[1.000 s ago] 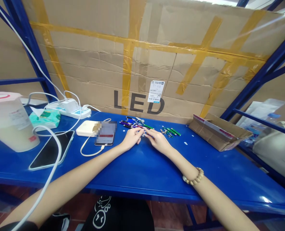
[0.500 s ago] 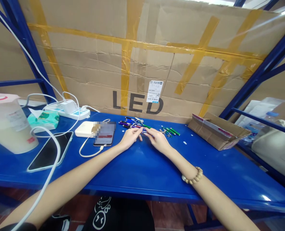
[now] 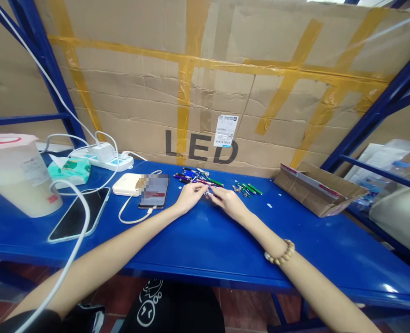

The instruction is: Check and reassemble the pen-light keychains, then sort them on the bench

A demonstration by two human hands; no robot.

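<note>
My left hand (image 3: 192, 196) is closed, its thumb and index finger pinched at the middle of the blue table. Facing it, my right hand (image 3: 228, 202) pinches too, with fingertips almost meeting those of the left. A small silvery piece (image 3: 207, 192) shows between the two sets of fingertips; its kind is too small to make out. Just beyond the fingers lies a pile of slim pen-like tubes (image 3: 187, 175) in blue, purple, red and green, with some metal bits among them. To the right of my right hand rest several green tubes (image 3: 254, 188) beside small metal parts (image 3: 240, 188).
On the left are a phone on a cable (image 3: 154, 194), a cream power bank (image 3: 125, 184), a dark-screened phone (image 3: 80, 215), a tissue pack (image 3: 71, 171), a drink cup (image 3: 21, 178) and a power strip (image 3: 116, 161). An open cardboard box (image 3: 315, 192) stands right. Taped cardboard (image 3: 138, 101) walls the back.
The whole view has shifted slightly. My hands stay together in nearly the same pinch, and the silvery piece between the fingertips shows more clearly now.
</note>
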